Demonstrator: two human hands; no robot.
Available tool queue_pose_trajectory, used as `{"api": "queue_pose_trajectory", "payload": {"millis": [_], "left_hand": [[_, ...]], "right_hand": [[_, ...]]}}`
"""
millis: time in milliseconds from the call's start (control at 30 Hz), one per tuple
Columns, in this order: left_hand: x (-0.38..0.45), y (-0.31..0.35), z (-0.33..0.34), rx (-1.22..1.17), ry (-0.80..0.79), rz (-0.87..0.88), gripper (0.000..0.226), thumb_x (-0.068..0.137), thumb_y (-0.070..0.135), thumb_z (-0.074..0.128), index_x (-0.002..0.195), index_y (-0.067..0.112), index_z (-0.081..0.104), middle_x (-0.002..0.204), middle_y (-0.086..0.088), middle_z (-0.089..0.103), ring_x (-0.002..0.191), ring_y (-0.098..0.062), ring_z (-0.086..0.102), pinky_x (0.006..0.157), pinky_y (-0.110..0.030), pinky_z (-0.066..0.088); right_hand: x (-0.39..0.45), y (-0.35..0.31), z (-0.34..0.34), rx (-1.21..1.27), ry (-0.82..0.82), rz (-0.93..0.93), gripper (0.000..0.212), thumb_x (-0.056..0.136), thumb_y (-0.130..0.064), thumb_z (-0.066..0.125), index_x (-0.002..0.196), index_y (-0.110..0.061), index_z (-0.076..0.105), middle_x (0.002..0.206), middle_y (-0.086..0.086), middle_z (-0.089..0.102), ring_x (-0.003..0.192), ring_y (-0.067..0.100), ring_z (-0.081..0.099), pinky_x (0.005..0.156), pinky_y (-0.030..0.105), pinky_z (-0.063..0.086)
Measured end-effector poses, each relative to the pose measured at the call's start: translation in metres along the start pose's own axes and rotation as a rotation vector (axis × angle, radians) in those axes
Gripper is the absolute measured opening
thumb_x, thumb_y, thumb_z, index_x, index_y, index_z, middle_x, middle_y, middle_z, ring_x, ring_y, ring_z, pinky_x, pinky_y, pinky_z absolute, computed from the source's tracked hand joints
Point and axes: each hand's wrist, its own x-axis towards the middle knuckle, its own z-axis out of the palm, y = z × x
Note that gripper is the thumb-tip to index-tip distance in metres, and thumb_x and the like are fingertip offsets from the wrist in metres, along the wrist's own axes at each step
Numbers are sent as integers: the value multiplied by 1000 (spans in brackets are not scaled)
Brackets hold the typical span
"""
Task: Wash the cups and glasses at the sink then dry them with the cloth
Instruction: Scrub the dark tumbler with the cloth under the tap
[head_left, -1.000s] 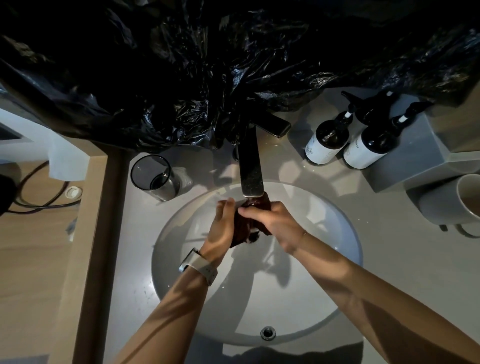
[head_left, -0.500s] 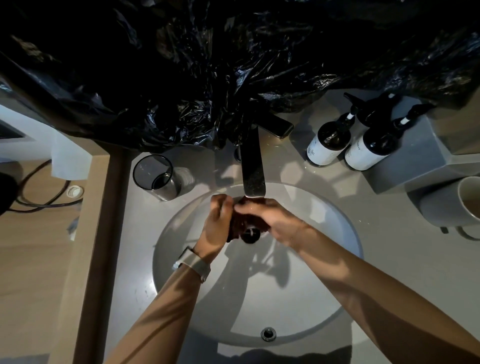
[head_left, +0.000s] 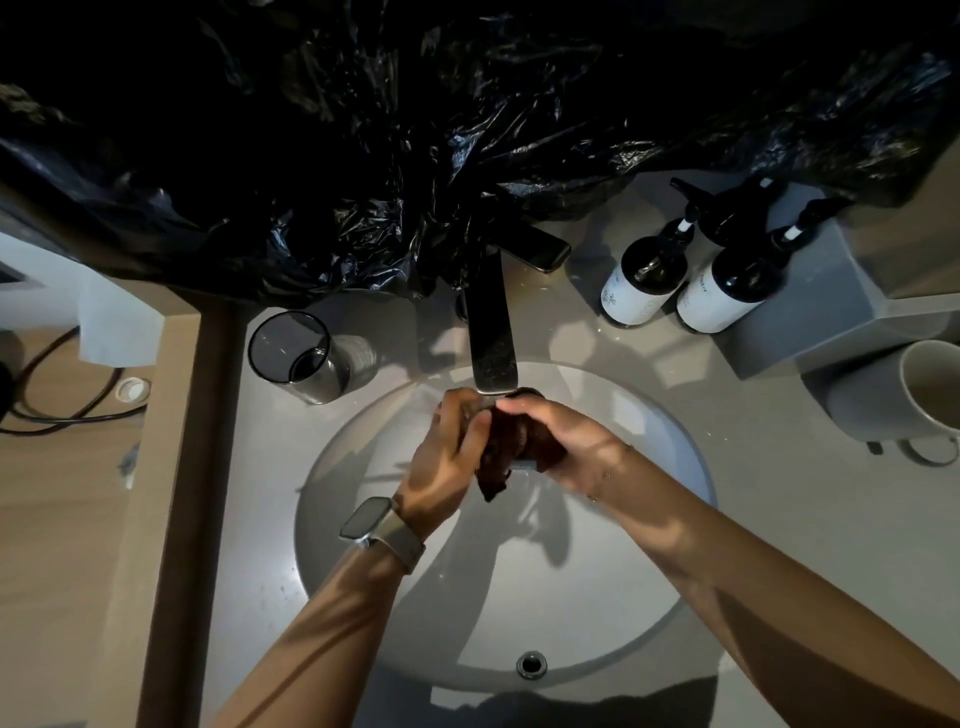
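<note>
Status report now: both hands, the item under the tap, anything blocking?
Left hand and right hand both gripping dark brown cloth under flat metal tap. Clear glass tumbler waiting on counter, untouched. Nothing blocking.

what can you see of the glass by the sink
The glass is a clear, smooth-walled tumbler with a dark rim and thick base. It looks empty and stands upright on the pale counter, left of the tap, just outside the basin's rim. Nothing touches it; both hands are elsewhere.
</note>
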Motion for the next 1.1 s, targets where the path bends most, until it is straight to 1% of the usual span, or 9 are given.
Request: {"api": "queue_pose_trajectory", "payload": {"millis": [67,167,233,300,467,600,700,900,1100], "left_hand": [[-2,3,2,-72,-48,-1,39,98,47,43,125,19,43,112,-11,57,102,-15,63,83,-29,53],[9,16,1,-475,-89,-230,39,101,38,48,119,3,49,105,-25,61,89,-22,70,73,-34,58],[12,23,0,-497,-170,-302,47,104,41,41,120,0,57,106,-28,66,91,-31,70,77,-40,58],[12,23,3,-459,-73,-314,44,100,46,46,122,9,56,114,-21,66,99,-30,70,86,-45,57],[2,15,6,-166,70,36,25,102,36,40,119,18,42,97,-16,62,88,-23,64,75,-33,54],[-1,11,5,-197,78,120,19,99,28,41,116,21,46,93,-9,62,83,-13,63,73,-23,51],[-4,6,9,-220,80,69,10,105,22,40,114,24,46,82,-3,58,70,-10,59,62,-22,48],[-8,5,17,-335,100,-273,22,103,45,39,113,26,44,98,-19,60,68,-20,59,57,-28,49],[-14,5,11,-606,75,-425,38,103,41,40,128,13,43,96,-19,60,61,-17,58,65,-33,43]], "right_hand": [[-4,2,-2,-8,-6,-55,46,80,-24,74,113,6,64,104,24,69,95,32,69,84,38,54],[-13,8,0,-187,68,-246,9,85,-3,69,88,5,70,75,13,72,70,19,69,65,28,54],[-16,10,2,-251,68,-291,4,84,-2,71,83,2,70,68,11,70,64,17,67,62,30,56],[-16,4,5,-209,67,-275,12,85,-3,69,74,-3,67,57,0,65,54,8,62,53,17,48],[-4,7,9,15,250,-188,27,79,-31,77,75,-6,69,69,10,68,67,22,65,73,32,52],[-3,11,18,133,382,-158,23,86,-25,71,70,-9,64,47,-5,61,43,6,59,43,16,44],[-4,16,22,180,492,-185,28,87,-24,70,67,-8,60,40,-8,55,35,4,52,37,13,38],[-22,37,5,302,654,-295,13,87,-13,70,81,-1,68,64,4,70,54,10,65,51,18,47],[-35,37,-24,309,616,-280,38,89,-27,68,108,5,64,110,26,69,104,38,66,92,42,48]]}}
